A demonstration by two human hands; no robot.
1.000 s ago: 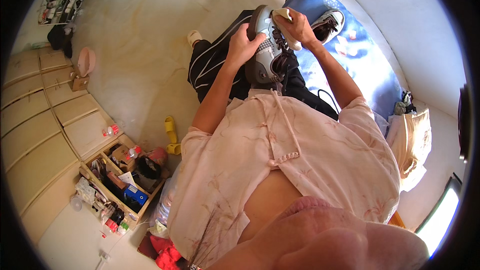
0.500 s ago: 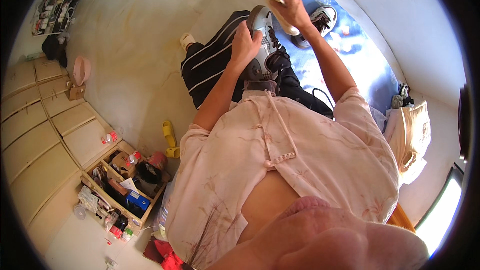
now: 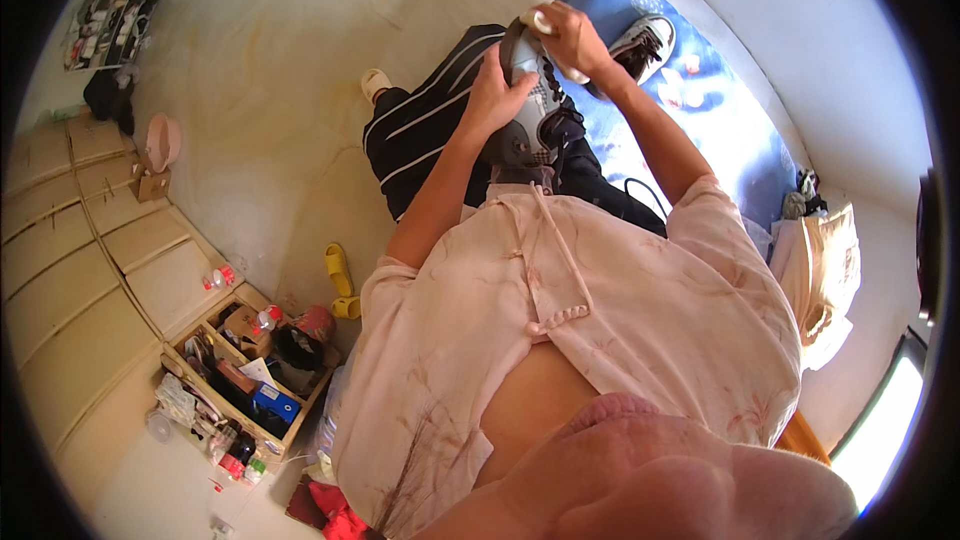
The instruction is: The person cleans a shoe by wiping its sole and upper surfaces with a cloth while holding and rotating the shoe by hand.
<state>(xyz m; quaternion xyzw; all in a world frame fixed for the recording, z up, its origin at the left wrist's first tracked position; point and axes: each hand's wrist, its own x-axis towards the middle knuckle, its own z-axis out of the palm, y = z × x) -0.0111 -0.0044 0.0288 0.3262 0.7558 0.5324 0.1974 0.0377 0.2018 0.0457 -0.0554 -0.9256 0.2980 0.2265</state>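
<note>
A grey lace-up sneaker (image 3: 528,128) with dark laces and a checked side panel rests over my lap, its toe pointing away from me. My left hand (image 3: 492,95) grips its left side near the toe, the thumb lying across the upper. In my right hand (image 3: 578,40) is a pale cream cloth-like thing (image 3: 537,22), mostly covered by the fingers; its exact kind is unclear. One end of it is at the sneaker's toe. Just beyond my right hand, a second sneaker (image 3: 645,45) with dark laces sits on a blue patterned cover (image 3: 720,130).
Black trousers with white stripes (image 3: 420,130) cover my legs. Yellow slippers (image 3: 340,270) lie on the floor to the left. An open drawer (image 3: 300,425) full of boxes and small items juts from the pale cabinets (image 3: 75,290). A white wall (image 3: 810,30) rises at the right.
My right hand has moved slightly left, bringing the cream thing from beside the sneaker onto its toe. My left hand still holds the sneaker, its thumb shifted a little.
</note>
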